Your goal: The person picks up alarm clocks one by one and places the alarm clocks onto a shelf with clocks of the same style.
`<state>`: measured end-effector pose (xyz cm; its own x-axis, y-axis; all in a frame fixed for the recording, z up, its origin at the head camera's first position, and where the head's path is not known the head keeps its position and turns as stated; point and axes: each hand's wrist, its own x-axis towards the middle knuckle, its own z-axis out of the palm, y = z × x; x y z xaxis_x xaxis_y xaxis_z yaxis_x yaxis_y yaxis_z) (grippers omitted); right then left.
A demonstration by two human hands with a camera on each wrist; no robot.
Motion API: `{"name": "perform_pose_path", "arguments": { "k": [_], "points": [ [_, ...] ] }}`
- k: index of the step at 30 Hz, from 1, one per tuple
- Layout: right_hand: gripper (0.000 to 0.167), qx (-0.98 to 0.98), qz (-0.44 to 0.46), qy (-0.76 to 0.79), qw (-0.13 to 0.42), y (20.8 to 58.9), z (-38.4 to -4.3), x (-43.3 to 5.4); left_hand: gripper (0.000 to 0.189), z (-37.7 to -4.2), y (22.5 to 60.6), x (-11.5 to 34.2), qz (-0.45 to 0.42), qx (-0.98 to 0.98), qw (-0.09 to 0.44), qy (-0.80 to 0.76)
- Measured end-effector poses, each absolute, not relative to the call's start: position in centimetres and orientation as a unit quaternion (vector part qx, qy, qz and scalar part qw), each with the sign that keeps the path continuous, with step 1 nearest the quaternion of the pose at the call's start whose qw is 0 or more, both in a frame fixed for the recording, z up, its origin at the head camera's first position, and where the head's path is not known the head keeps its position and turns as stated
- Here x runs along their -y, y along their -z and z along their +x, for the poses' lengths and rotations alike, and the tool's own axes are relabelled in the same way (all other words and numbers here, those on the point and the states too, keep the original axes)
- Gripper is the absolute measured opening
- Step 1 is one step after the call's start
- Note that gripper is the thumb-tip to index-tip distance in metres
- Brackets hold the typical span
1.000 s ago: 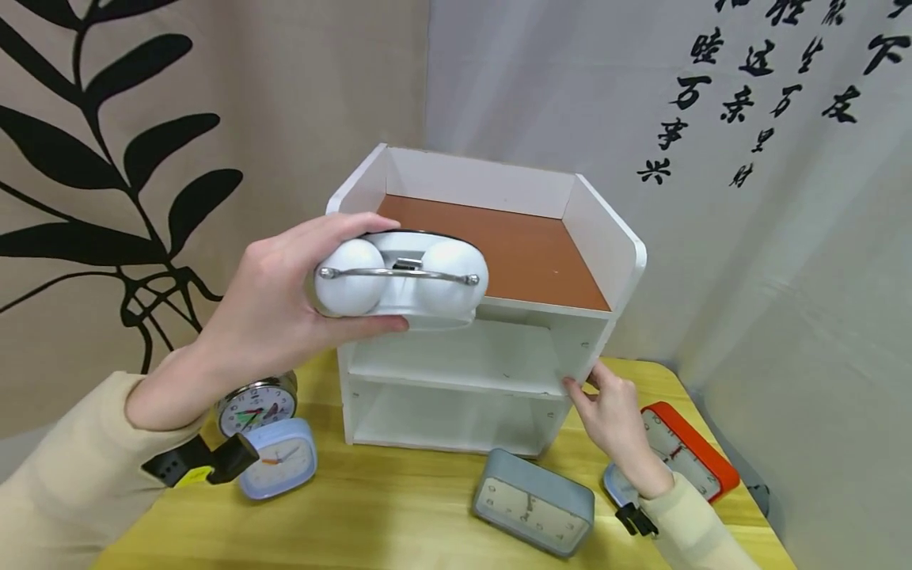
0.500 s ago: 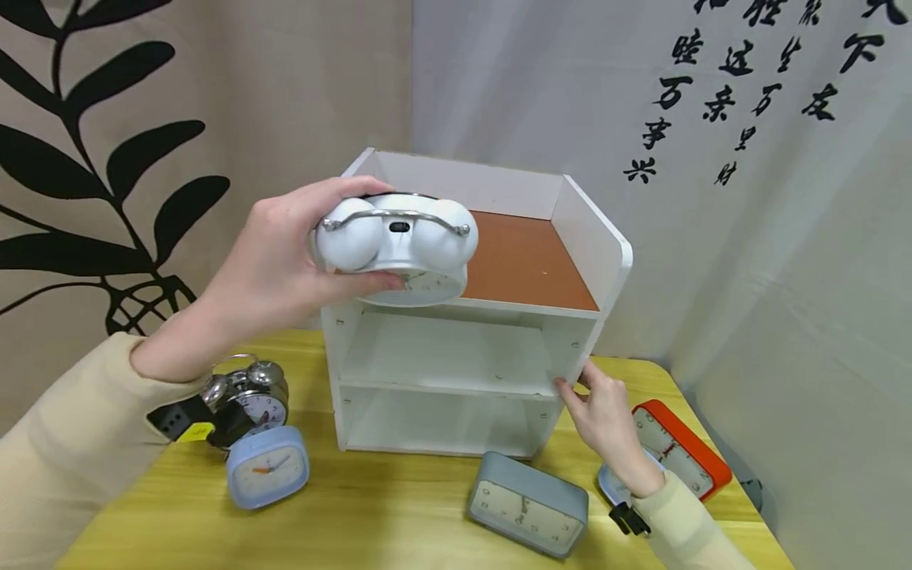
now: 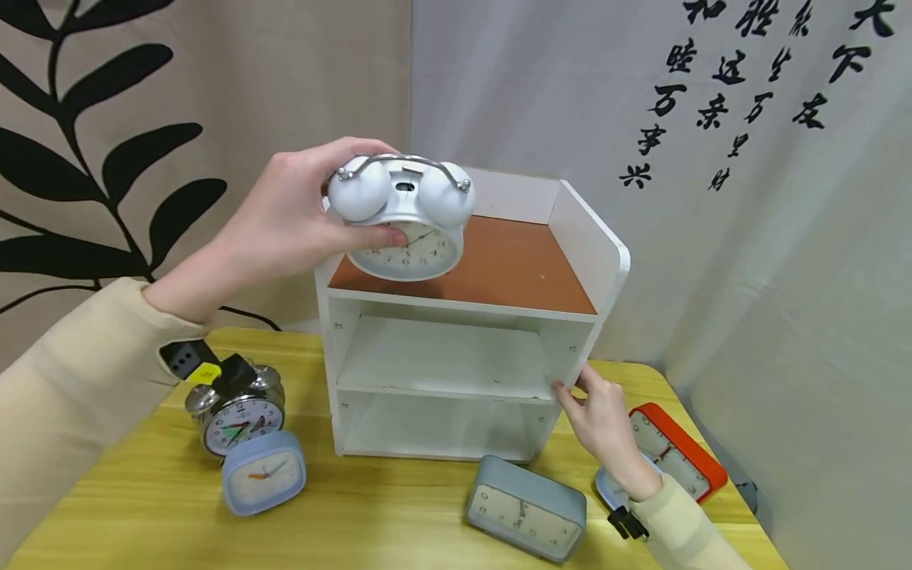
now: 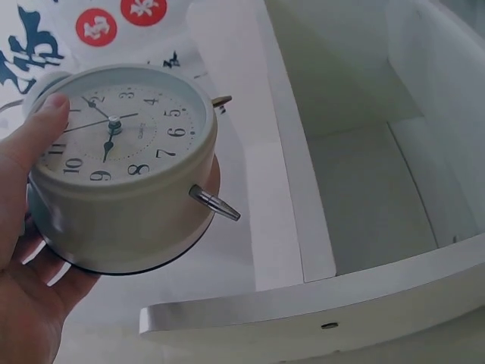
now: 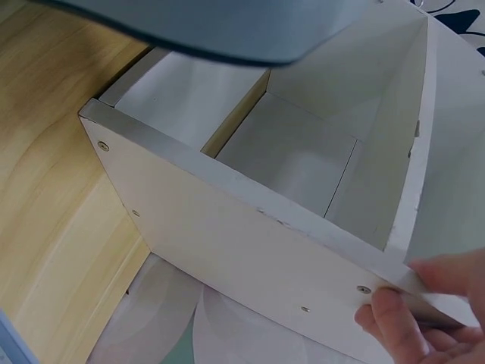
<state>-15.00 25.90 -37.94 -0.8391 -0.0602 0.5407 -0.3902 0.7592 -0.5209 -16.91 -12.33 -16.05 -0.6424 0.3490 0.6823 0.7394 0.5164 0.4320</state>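
Observation:
My left hand (image 3: 306,207) grips a white twin-bell alarm clock (image 3: 420,252) above the brown top of a white shelf unit (image 3: 445,396). The thumb lies across the clock's face and the other fingers go behind it. In the left wrist view the clock (image 4: 121,220) shows its dial and two metal feet, the feet toward the shelf unit. My right hand (image 3: 606,419) holds the front edge of the unit's right side panel. In the right wrist view the right hand's thumb and fingers (image 5: 398,326) pinch that panel's edge (image 5: 326,235).
On the yellow wood table (image 3: 356,522), a silver twin-bell clock (image 3: 245,423) and a light blue clock (image 3: 264,475) stand left. A grey clock (image 3: 527,511) sits in front of the unit. A red clock (image 3: 680,451) lies right, near another blue item (image 3: 611,489) partly under the right wrist.
My left hand has raised the white clock and tilted it so that its face now shows below the bells. The right hand keeps its hold on the side panel.

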Motion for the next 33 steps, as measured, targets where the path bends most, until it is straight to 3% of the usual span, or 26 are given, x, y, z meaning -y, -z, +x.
{"name": "perform_pose_path", "arguments": {
  "k": [16, 33],
  "points": [
    [0.029, 0.903, 0.118, -0.322, 0.257, 38.2, -15.1, -25.8, 0.070, -19.7, 15.2, 11.4, -0.304, 0.859, 0.190, 0.365],
    [0.031, 0.902, 0.118, -0.325, 0.257, 38.3, -15.1, -25.8, 0.069, -20.7, 15.2, 12.0, -0.294, 0.881, 0.176, 0.327]
  ]
}}
